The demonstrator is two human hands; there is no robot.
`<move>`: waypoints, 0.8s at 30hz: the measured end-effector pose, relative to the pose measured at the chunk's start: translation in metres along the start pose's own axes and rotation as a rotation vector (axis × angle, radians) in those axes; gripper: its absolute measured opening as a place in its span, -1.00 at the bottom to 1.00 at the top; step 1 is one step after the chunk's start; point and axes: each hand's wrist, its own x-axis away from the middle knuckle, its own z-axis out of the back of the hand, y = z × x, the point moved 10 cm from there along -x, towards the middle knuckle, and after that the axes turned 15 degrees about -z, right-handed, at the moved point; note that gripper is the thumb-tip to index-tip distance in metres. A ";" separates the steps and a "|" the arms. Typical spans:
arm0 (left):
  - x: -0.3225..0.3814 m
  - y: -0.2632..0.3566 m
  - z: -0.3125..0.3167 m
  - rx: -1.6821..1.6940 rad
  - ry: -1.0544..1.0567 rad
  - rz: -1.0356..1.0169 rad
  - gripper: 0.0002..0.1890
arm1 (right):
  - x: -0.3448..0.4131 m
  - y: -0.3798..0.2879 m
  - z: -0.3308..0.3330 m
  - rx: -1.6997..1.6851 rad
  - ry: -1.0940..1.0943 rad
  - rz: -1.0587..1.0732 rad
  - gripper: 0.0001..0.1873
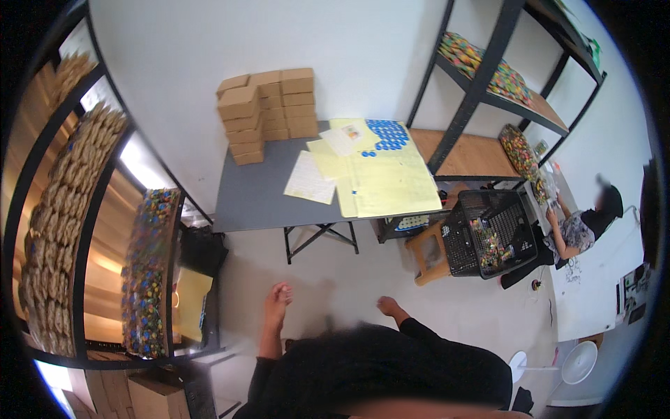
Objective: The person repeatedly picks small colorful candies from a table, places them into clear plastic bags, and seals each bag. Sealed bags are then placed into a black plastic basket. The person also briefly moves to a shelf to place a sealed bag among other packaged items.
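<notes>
My left hand (279,299) is raised over the pale floor with its fingers curled in, and I see nothing in it. My right hand (390,306) is also above the floor, closed, with no object showing in it. Both are apart from the grey table (251,194) in front of me. On the table lie large yellow sheets (390,183), loose written papers (313,178) and a group of blue round pieces (387,135). Brown cardboard boxes (272,110) are stacked at its back left.
At left, a black-framed rack (78,262) holds bundled tan packs (63,209) and bags of colourful items (146,283). At right, a black plastic crate (463,230) rests by a tan stool (426,251), below another shelf rack (471,94). A person (581,230) sits at a white table (586,304).
</notes>
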 end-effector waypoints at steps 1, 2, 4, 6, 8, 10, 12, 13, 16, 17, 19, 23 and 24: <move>-0.001 -0.002 -0.028 -0.013 -0.039 0.007 -0.64 | 0.002 0.026 0.011 -0.146 0.030 -0.100 -0.74; 0.001 -0.004 -0.057 -0.012 -0.098 -0.002 -0.63 | 0.008 0.055 0.016 -0.231 0.049 -0.197 -0.72; 0.002 -0.010 -0.116 0.014 -0.215 -0.009 -0.63 | 0.025 0.107 0.017 -0.328 0.064 -0.329 -0.67; -0.001 -0.013 -0.162 -0.034 -0.291 -0.019 -0.62 | 0.035 0.155 0.016 -0.307 0.034 -0.457 -0.62; -0.004 -0.011 -0.200 -0.053 -0.346 -0.034 -0.63 | 0.042 0.184 0.024 -0.373 0.057 -0.450 -0.62; -0.007 -0.007 -0.226 -0.063 -0.381 -0.030 -0.64 | 0.046 0.206 0.033 -0.394 0.071 -0.470 -0.62; -0.013 0.004 -0.243 -0.056 -0.394 -0.061 -0.66 | 0.045 0.221 0.043 -0.403 0.101 -0.499 -0.63; -0.017 0.011 -0.252 -0.033 -0.410 -0.079 -0.66 | 0.040 0.218 0.053 -0.411 0.137 -0.439 -0.63; -0.040 0.016 -0.263 -0.092 -0.395 -0.047 -0.68 | 0.021 0.216 0.076 -0.427 0.180 -0.382 -0.64; -0.049 0.018 -0.270 -0.099 -0.408 -0.053 -0.68 | 0.015 0.212 0.085 -0.453 0.195 -0.362 -0.65; -0.071 0.019 -0.284 -0.113 -0.416 -0.056 -0.68 | 0.002 0.211 0.100 -0.536 0.211 -0.463 -0.67; -0.123 0.035 -0.342 -0.110 -0.533 -0.111 -0.68 | -0.014 0.196 0.155 -0.598 0.302 -0.387 -0.69; -0.135 0.042 -0.358 -0.095 -0.563 -0.125 -0.68 | -0.013 0.199 0.167 -0.631 0.335 -0.403 -0.70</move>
